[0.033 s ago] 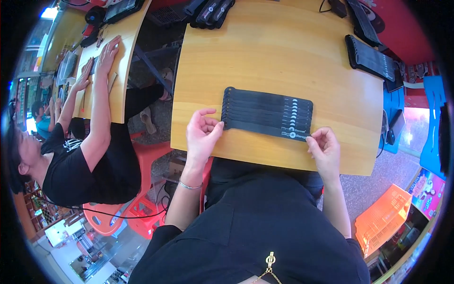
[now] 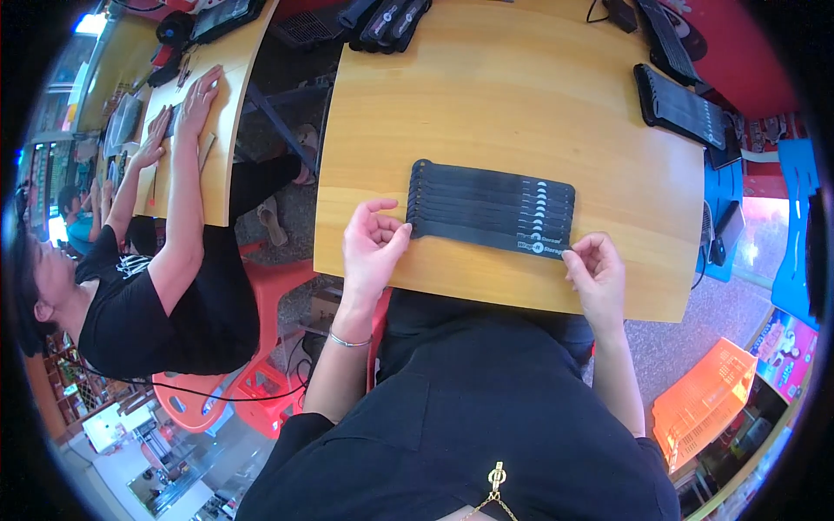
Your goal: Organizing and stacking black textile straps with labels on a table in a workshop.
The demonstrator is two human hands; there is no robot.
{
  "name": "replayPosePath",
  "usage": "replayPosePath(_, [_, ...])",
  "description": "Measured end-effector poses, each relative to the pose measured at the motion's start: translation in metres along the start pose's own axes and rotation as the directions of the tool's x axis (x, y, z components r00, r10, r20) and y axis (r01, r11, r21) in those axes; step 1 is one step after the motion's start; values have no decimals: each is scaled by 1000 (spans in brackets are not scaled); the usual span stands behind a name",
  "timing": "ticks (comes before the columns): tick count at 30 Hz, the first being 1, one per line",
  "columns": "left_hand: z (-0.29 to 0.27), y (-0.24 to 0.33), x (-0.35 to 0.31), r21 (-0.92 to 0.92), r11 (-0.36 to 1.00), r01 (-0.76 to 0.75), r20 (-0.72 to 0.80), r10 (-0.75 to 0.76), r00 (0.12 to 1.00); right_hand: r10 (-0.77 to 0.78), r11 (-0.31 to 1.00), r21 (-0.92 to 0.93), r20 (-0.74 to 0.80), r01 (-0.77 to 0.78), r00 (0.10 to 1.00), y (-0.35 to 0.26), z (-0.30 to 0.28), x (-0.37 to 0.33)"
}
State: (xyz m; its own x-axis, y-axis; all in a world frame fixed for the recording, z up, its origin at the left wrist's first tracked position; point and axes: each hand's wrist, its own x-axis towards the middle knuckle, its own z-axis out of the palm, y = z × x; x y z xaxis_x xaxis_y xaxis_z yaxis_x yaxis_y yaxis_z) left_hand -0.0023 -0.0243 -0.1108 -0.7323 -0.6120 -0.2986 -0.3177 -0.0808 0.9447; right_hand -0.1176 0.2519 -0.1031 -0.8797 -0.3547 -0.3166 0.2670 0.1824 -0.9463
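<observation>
While the left hand [image 2: 372,246] and right hand [image 2: 599,276] pinch near corners, white-printed black straps [image 2: 478,204] lie overlapped.

Marking check, places taken from the stack of black straps [image 2: 473,208]. The front strap [image 2: 486,240] bears white lettering [image 2: 549,250] and a round emblem near the stack's right end; the overlapped straps behind [image 2: 478,193] show slivers of similar print. Beyond the stack, to its left, a strap bundle [image 2: 388,24] carries pale lettering, too small to read. Beyond it, to its right, a second pile [image 2: 682,113] shows small white marks. Well right of the stack, a colourful poster [image 2: 786,354] bears illegible lettering. Well left, a co-worker's black shirt [image 2: 109,300] has an unreadable white print [image 2: 133,265].
</observation>
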Motion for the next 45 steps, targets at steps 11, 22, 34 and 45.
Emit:
replayPosePath(11, [2, 1, 3, 128, 992, 8, 16, -10, 1000, -4, 1000, -12, 16, 4, 1000, 2, -1, 0])
replayPosePath(22, [2, 3, 6, 189, 982, -8, 22, 4, 1000, 6, 997, -71, -10, -7, 1000, 0, 2, 4])
replayPosePath(34, [4, 2, 5, 250, 968, -16, -7, 19, 1000, 16, 996, -83, -21, -17, 1000, -2, 2, 5])
replayPosePath(45, [9, -5, 1, 371, 914, -167, 6, 178, 984, 13, 994, -107, -28, -16, 1000, -1, 3, 7])
